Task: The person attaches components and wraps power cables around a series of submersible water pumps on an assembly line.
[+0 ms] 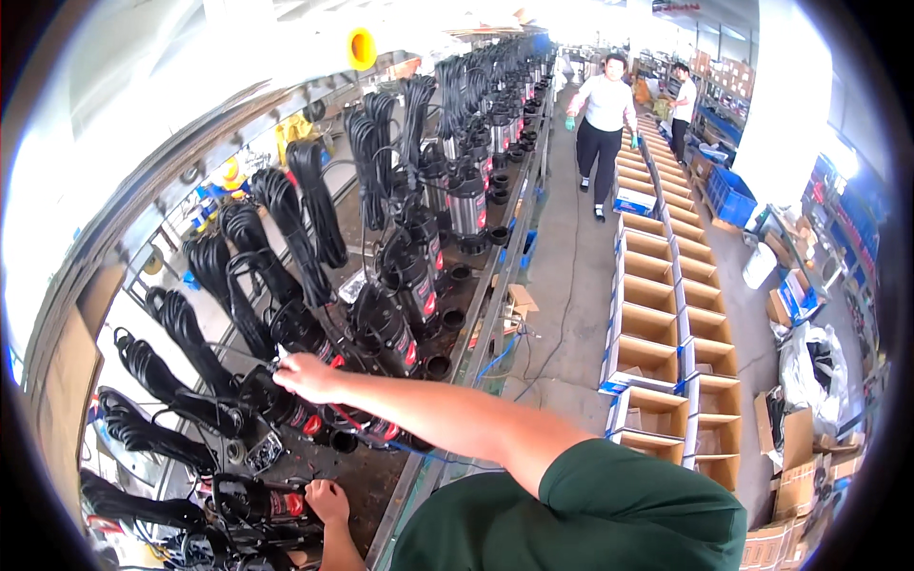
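Note:
Several submersible pumps with black tops, metal bodies and red labels stand in rows on a long workbench, coiled black cables rising from them. My right arm stretches across to the left, and my right hand (pixel 303 377) is closed above one pump (pixel 286 404). A small white tip shows by its fingers; what they pinch is too small to make out. Lower down, my left hand (pixel 327 501) has its fingers bent against the base end of a nearer pump (pixel 252 500). Its fingertips are partly hidden. A cable bundle (pixel 152 376) leans beyond my right hand.
A blue hose (pixel 443 459) crosses the metal bench edge (pixel 476 357). Right of the aisle run rows of open cardboard boxes (pixel 649 357). A person in a white top (pixel 605 105) walks in the aisle; another person (pixel 683 100) stands farther back. A blue crate (pixel 731 195) stands at the right.

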